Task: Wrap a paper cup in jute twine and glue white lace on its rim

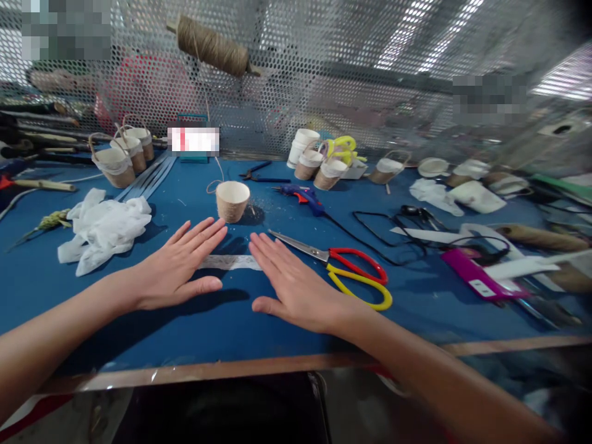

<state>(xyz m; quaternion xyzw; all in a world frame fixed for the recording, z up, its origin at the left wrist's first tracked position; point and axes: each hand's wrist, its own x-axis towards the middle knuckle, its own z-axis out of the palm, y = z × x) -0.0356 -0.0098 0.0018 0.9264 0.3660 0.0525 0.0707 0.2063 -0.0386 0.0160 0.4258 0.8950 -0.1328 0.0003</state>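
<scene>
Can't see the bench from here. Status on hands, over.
Left hand and right hand open, flat on table. Lace strip between them, ends at the fingers. Scissors beside right hand, cup behind.

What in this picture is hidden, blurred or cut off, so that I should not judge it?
1. Lace strip, head view: both ends run under the left hand and the right hand, so its length is hidden.
2. Label, head view: blurred over, unreadable.
3. Things behind the mesh screen, head view: only vague shapes show through the holes.
4. Brown roll, head view: smeared by blur and cut off by the right edge.
</scene>
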